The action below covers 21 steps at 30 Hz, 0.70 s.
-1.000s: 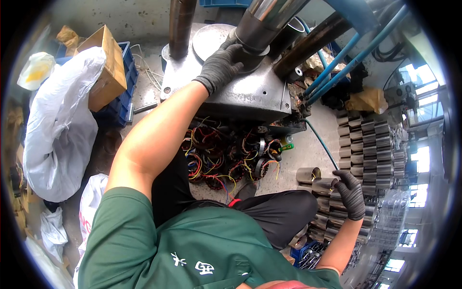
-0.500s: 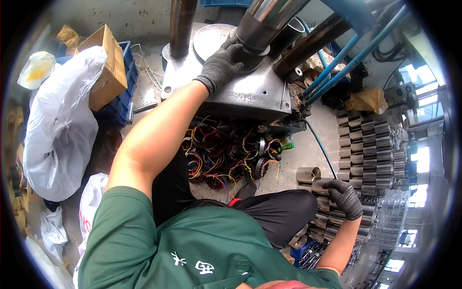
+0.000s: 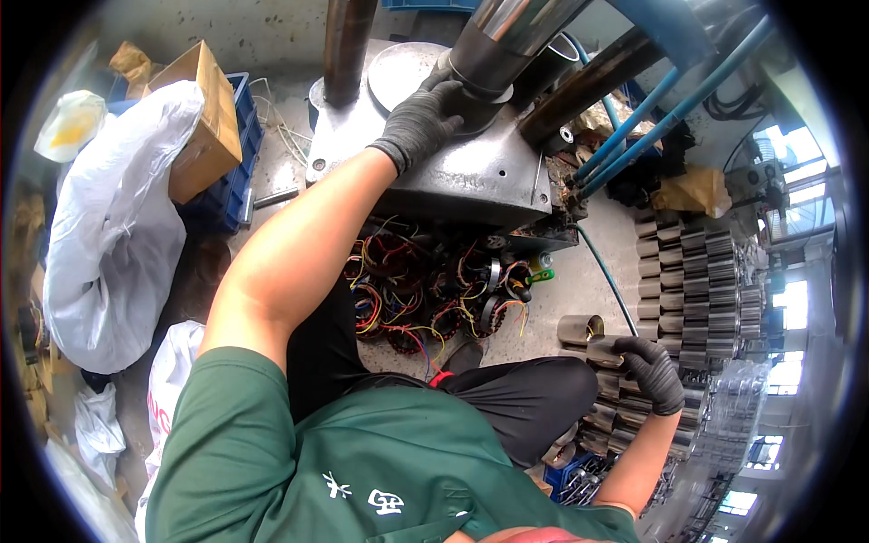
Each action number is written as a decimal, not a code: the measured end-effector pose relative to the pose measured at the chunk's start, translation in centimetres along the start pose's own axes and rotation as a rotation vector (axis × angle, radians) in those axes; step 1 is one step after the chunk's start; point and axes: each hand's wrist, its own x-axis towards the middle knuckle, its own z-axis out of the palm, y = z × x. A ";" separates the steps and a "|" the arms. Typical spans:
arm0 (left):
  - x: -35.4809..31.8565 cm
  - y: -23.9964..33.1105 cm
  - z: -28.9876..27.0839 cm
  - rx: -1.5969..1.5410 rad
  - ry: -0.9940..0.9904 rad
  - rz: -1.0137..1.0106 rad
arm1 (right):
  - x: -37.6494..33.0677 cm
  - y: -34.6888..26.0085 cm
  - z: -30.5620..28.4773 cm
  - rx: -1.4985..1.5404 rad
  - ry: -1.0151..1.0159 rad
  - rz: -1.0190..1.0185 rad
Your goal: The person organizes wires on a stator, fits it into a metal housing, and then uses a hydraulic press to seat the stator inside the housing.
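Observation:
My left hand (image 3: pixel 419 125), in a dark grey glove, is closed against the side of a dark cylinder (image 3: pixel 480 107) on the press base (image 3: pixel 489 181). Its fingertips are partly hidden behind that cylinder. Directly above it comes down the shiny round ram (image 3: pixel 525 27). Off to the right, my right hand (image 3: pixel 654 376), gloved too, has its fingers bent over the end of a metal sleeve (image 3: pixel 604 349) at the near edge of the stacked sleeves. Another sleeve (image 3: pixel 576 328) lies just beyond it on the floor.
Wound stators with coloured wires (image 3: pixel 407 299) sit on the floor below the press. Rows of metal sleeves (image 3: pixel 692 281) fill the right side. Blue hoses (image 3: pixel 670 104) and a dark column (image 3: pixel 344 54) flank the press. At left are a cardboard box (image 3: pixel 208 136) and a white sack (image 3: pixel 118 235).
My right hand has curled its fingers more over the metal sleeve, whose end now shows beside them. My left hand stays at the dark cylinder; the whole view has shifted slightly.

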 end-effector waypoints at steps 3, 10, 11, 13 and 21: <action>0.0 -0.3 0.0 0.012 0.008 0.008 | 0.2 -0.8 -0.1 0.063 0.041 -0.053; 0.0 -0.1 0.0 -0.005 0.008 0.007 | 0.5 0.3 -0.5 0.082 -0.026 -0.050; -0.1 -0.1 -0.1 -0.008 0.011 0.008 | 0.4 -0.3 -0.4 0.116 0.025 -0.049; -0.1 -0.1 -0.1 -0.012 0.018 0.010 | 0.5 -0.5 -0.3 0.151 0.073 -0.069; -0.1 0.1 -0.1 -0.010 -0.005 0.007 | 0.6 0.6 -0.1 0.140 0.041 -0.107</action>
